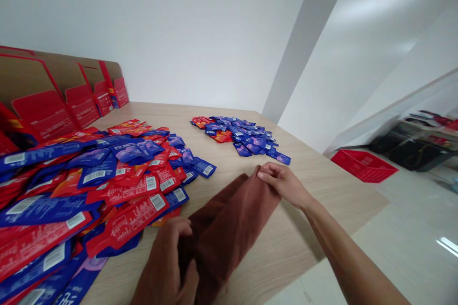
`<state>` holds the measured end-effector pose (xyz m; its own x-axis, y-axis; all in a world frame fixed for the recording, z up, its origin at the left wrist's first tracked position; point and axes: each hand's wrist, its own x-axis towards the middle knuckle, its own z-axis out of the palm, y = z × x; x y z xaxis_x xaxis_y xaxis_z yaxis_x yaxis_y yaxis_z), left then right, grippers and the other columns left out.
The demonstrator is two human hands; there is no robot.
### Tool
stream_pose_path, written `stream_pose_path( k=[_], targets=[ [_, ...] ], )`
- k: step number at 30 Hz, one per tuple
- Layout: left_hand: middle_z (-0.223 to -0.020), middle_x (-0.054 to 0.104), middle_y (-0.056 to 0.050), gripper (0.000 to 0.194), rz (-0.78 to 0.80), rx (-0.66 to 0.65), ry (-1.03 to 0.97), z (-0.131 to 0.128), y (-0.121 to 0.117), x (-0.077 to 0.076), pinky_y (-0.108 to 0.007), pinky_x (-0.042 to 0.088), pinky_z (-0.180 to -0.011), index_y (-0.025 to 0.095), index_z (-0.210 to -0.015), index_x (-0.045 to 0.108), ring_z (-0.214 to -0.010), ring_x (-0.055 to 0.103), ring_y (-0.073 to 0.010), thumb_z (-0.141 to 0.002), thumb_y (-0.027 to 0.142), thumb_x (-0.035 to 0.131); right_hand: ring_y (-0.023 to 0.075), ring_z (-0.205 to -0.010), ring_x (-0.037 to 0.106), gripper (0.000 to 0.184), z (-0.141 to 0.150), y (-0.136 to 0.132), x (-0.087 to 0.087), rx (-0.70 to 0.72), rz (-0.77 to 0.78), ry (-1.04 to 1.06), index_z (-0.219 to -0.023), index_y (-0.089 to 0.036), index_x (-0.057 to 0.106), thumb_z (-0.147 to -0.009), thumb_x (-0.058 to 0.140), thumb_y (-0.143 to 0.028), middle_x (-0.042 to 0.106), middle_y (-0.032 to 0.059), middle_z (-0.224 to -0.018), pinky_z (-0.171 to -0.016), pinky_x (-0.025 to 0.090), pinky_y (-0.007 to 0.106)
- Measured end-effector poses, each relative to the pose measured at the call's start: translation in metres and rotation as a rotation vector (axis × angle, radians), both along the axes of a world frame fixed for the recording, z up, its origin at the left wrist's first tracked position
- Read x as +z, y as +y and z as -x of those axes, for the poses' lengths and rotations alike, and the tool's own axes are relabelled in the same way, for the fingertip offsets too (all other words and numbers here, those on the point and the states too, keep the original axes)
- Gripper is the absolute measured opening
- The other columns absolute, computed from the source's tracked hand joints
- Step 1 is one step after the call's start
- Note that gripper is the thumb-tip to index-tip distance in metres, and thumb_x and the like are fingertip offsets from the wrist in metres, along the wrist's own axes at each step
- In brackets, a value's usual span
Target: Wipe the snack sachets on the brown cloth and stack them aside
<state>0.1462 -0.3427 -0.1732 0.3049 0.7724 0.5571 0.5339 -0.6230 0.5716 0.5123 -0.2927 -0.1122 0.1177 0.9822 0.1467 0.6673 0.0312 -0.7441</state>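
Note:
A brown cloth [229,228] lies stretched across the near part of the wooden table [322,190]. My right hand [281,182] pinches the cloth's far corner. My left hand [168,267] grips the near end of the cloth at the bottom of the view. A big heap of red and blue packets [89,186] lies just left of the cloth, touching its edge.
A smaller pile of blue and red packets [239,134] sits farther back on the table. Folded red and brown cardboard display boxes [60,95] stand along the left. A red plastic basket [363,164] rests on the floor at right, with dark bins behind it.

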Motion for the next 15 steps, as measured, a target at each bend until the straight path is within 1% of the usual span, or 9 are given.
stream_pose_path(
  k=[2, 3, 4, 6, 8, 9, 11, 13, 15],
  targets=[
    [-0.143, 0.058, -0.018, 0.046, -0.037, 0.128, 0.006, 0.005, 0.003, 0.003, -0.051, 0.059, -0.104, 0.016, -0.146, 0.044, -0.128, 0.064, -0.0324, -0.100, 0.015, 0.045, 0.0195, -0.076, 0.061, 0.033, -0.004, 0.014, -0.014, -0.067, -0.054, -0.058, -0.099, -0.021, 0.064, -0.093, 0.065, -0.054, 0.069, 0.0020, -0.082, -0.073, 0.048, 0.032],
    [-0.149, 0.055, -0.020, 0.050, -0.099, 0.135, 0.029, 0.006, 0.005, 0.007, -0.052, 0.057, -0.109, 0.015, -0.152, 0.041, -0.135, 0.061, -0.0334, -0.102, 0.015, 0.045, 0.0206, -0.077, 0.063, 0.029, -0.007, 0.019, -0.021, -0.087, -0.064, -0.088, -0.101, -0.022, 0.065, -0.091, 0.067, -0.049, 0.070, 0.0026, -0.084, -0.074, 0.050, 0.033],
    [-0.153, 0.053, -0.020, 0.051, -0.187, 0.088, 0.068, 0.006, 0.006, 0.011, -0.051, 0.054, -0.113, 0.015, -0.154, 0.042, -0.140, 0.058, -0.0330, -0.103, 0.013, 0.045, 0.0213, -0.076, 0.065, 0.027, -0.010, 0.023, -0.028, -0.104, -0.069, -0.117, -0.102, -0.022, 0.065, -0.089, 0.068, -0.045, 0.072, 0.0029, -0.084, -0.074, 0.051, 0.034],
    [-0.156, 0.057, -0.014, 0.048, -0.407, -0.157, 0.200, 0.001, 0.010, 0.020, -0.044, 0.047, -0.120, 0.017, -0.151, 0.050, -0.147, 0.053, -0.0280, -0.105, 0.007, 0.044, 0.0226, -0.075, 0.068, 0.022, -0.019, 0.027, -0.039, -0.127, -0.075, -0.165, -0.100, -0.024, 0.065, -0.087, 0.067, -0.042, 0.074, 0.0036, -0.085, -0.074, 0.053, 0.036],
    [-0.151, 0.065, -0.005, 0.041, -0.603, -0.432, 0.350, -0.007, 0.013, 0.023, -0.036, 0.042, -0.122, 0.021, -0.142, 0.061, -0.147, 0.053, -0.0210, -0.110, 0.006, 0.042, 0.0252, -0.083, 0.071, 0.019, -0.031, 0.031, -0.047, -0.166, -0.096, -0.212, -0.099, -0.024, 0.065, -0.088, 0.064, -0.040, 0.077, 0.0063, -0.092, -0.078, 0.056, 0.038],
    [-0.147, 0.068, -0.001, 0.037, -0.672, -0.501, 0.410, -0.011, 0.014, 0.022, -0.034, 0.042, -0.120, 0.023, -0.138, 0.065, -0.144, 0.055, -0.0191, -0.112, 0.009, 0.043, 0.0272, -0.091, 0.072, 0.019, -0.038, 0.033, -0.050, -0.198, -0.114, -0.238, -0.101, -0.024, 0.065, -0.089, 0.064, -0.039, 0.078, 0.0086, -0.099, -0.084, 0.057, 0.040],
    [-0.138, 0.074, 0.001, 0.029, -0.738, -0.473, 0.502, -0.014, 0.016, 0.015, -0.036, 0.046, -0.111, 0.025, -0.132, 0.068, -0.133, 0.063, -0.0198, -0.115, 0.016, 0.047, 0.0324, -0.111, 0.070, 0.024, -0.057, 0.040, -0.052, -0.287, -0.156, -0.292, -0.108, -0.022, 0.066, -0.088, 0.063, -0.036, 0.076, 0.0149, -0.117, -0.100, 0.055, 0.047],
    [-0.131, 0.077, -0.006, 0.027, -0.735, -0.359, 0.610, -0.008, 0.019, 0.006, -0.039, 0.051, -0.098, 0.022, -0.135, 0.067, -0.117, 0.071, -0.0245, -0.114, 0.022, 0.052, 0.0371, -0.127, 0.064, 0.034, -0.078, 0.049, -0.053, -0.390, -0.179, -0.340, -0.118, -0.019, 0.064, -0.087, 0.064, -0.034, 0.071, 0.0209, -0.131, -0.112, 0.048, 0.053],
    [-0.116, 0.079, -0.013, 0.034, -0.681, -0.263, 0.688, 0.003, 0.023, -0.002, -0.042, 0.053, -0.085, 0.014, -0.136, 0.068, -0.095, 0.074, -0.0290, -0.111, 0.033, 0.053, 0.0403, -0.134, 0.060, 0.044, -0.099, 0.058, -0.053, -0.480, -0.164, -0.373, -0.126, -0.016, 0.062, -0.087, 0.066, -0.034, 0.068, 0.0251, -0.136, -0.117, 0.044, 0.055]
  ],
)
